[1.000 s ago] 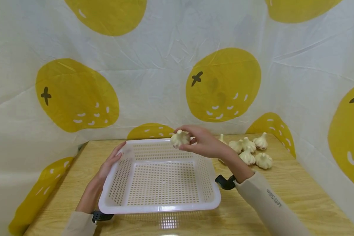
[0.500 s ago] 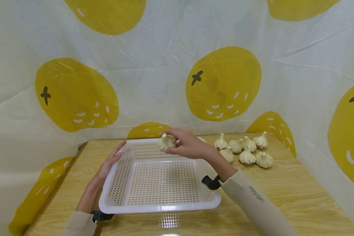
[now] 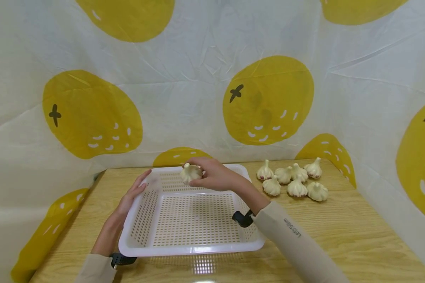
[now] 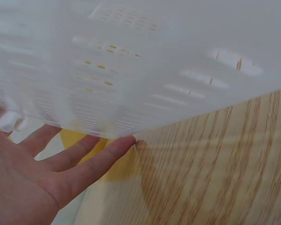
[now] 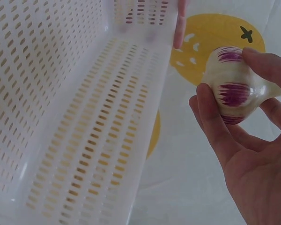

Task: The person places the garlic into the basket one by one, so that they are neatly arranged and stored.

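Observation:
My right hand (image 3: 214, 174) grips a garlic bulb (image 3: 190, 173) between thumb and fingers, over the far part of a white plastic basket (image 3: 191, 249). In the right wrist view the garlic bulb (image 5: 234, 86) shows purple streaks, and its stem points toward the palm. My left hand (image 3: 127, 201) holds the basket by its left rim. The left wrist view shows fingers (image 4: 100, 161) of that hand reaching against the outside of the white wall (image 4: 178, 42). The basket tilts toward me, and no bulb shows on its slotted floor.
Several more garlic bulbs (image 3: 297, 187) stand grouped on the wooden table (image 3: 354, 228), right of the basket. A pale curtain (image 3: 184, 114) with big yellow fruit prints hangs behind the table and along its sides.
My right hand has carried the garlic bulb leftward and slightly down over the basket. The bulbs it partly hid on the table now show fully. My left hand and the basket look unmoved.

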Tool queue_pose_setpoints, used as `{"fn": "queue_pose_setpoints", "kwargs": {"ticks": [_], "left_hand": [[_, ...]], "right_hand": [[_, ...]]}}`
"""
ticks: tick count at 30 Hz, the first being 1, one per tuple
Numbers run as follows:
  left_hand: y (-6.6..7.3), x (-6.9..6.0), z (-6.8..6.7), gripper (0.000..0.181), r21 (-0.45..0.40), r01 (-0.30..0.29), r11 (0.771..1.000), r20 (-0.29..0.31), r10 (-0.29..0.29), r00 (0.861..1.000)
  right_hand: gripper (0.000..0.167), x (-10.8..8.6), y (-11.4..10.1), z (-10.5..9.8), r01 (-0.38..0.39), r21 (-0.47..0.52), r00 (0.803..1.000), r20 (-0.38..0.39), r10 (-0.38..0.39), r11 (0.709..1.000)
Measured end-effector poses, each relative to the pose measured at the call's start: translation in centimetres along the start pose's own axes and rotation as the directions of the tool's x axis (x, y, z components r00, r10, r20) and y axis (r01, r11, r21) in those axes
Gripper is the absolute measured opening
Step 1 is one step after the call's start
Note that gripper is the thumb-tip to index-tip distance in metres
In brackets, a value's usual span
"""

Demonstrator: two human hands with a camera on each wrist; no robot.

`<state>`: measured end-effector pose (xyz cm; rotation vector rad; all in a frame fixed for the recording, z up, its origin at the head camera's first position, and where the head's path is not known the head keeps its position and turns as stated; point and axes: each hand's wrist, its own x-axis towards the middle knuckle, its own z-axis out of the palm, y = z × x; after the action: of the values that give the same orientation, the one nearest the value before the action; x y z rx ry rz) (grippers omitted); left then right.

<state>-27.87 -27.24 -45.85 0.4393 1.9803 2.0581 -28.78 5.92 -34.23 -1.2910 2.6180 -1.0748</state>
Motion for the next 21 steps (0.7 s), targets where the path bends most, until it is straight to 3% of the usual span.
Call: {"fn": "queue_pose_setpoints", "kwargs": {"ticks": [21], "left_hand": [[0.0,0.0,-0.2,0.057,-0.006,-0.041,0.999,0.027,0.041,0.999]], "right_hand": [[0.048,3.0,0.5,2.4,-0.040,-0.050,0.997,0.066,0.043,0.998]]}}
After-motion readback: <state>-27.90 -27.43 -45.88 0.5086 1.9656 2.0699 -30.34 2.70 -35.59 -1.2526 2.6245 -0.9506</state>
